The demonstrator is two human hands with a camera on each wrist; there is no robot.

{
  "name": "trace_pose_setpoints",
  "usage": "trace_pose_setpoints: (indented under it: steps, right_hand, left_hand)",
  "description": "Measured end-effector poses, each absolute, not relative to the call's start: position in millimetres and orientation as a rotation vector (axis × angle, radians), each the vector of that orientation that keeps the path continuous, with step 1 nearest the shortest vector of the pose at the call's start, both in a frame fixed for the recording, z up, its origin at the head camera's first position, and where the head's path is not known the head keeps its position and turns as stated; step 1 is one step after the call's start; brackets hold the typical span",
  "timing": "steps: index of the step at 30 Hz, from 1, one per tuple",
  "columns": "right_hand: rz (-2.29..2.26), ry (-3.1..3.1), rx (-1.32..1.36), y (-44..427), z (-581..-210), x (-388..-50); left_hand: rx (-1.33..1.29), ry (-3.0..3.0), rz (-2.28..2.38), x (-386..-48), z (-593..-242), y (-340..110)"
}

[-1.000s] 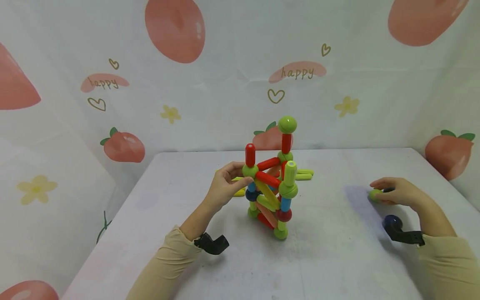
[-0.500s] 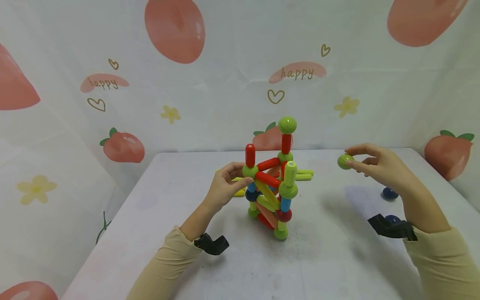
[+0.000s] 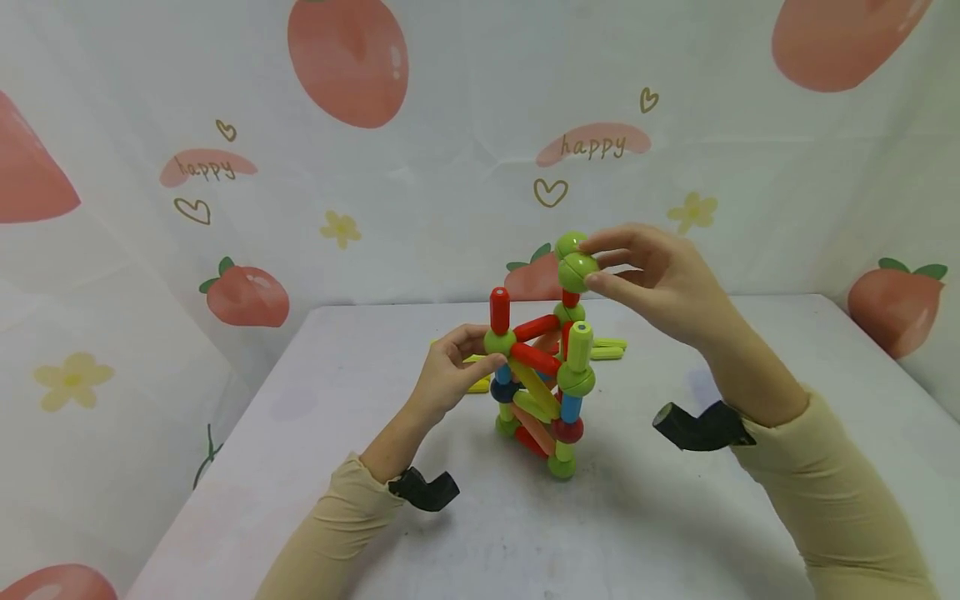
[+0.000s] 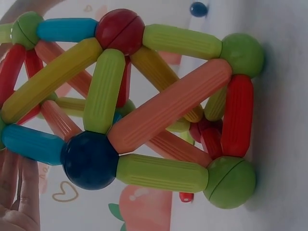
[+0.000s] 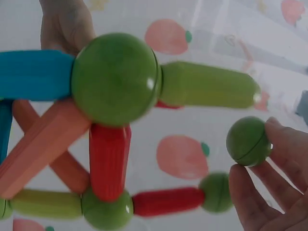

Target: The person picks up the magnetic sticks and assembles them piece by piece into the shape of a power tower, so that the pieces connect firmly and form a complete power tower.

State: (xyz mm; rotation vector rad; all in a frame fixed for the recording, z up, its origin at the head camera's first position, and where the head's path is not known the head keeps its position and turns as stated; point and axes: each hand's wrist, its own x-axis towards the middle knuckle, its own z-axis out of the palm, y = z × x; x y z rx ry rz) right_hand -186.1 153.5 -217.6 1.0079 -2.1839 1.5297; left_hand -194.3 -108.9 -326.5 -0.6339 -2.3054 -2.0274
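A tower of coloured rods and balls stands upright on the table. My left hand (image 3: pixel 452 371) pinches the green ball (image 3: pixel 499 342) at its upper left corner, under an upright red rod (image 3: pixel 499 311). My right hand (image 3: pixel 660 279) pinches a loose green ball (image 3: pixel 577 272) between thumb and fingertips. In the head view it overlaps the tower's top green ball (image 3: pixel 572 244); the right wrist view shows the held ball (image 5: pixel 249 141) apart from the tower, near the free end of the upright light green rod (image 5: pixel 209 85).
Yellow rods (image 3: pixel 478 386) lie behind the tower on the left, light green rods (image 3: pixel 609 353) behind it on the right. A dark blue ball (image 4: pixel 198 9) shows in the left wrist view. A patterned cloth (image 3: pixel 450 167) hangs behind the table (image 3: pixel 360 333).
My right hand has lifted the loose green ball from the table's right side and carried it left to the tower's upper part. My left hand has kept its hold.
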Motion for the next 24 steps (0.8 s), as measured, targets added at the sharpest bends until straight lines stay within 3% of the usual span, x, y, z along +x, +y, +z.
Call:
trace_pose_setpoints:
  steps: [14,24]
  right_hand:
    - [1.478,-2.331,1.155,103.3,-198.7,-200.9]
    - [1.488,-2.425,1.128,101.6,-198.9,-200.1]
  left_hand:
    - [-0.645,-2.3,-2.049,-195.6,-327.3,-109.2]
    - [-0.667,-2.292,-2.059,-194.6,-326.9,-109.5]
